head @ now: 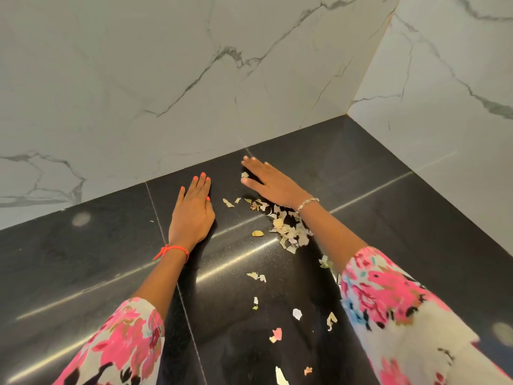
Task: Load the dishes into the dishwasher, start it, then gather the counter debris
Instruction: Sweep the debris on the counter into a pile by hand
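Debris lies between left grip and right grip.

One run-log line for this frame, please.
stage: debris gathering | left hand: open, flat on counter | right hand: open, flat, scrap pile beside its wrist | loose scraps: scattered nearer camera, ungathered

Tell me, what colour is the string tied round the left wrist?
The wrist string is bright orange-red, matching the nail polish. The head view shows it clearly.
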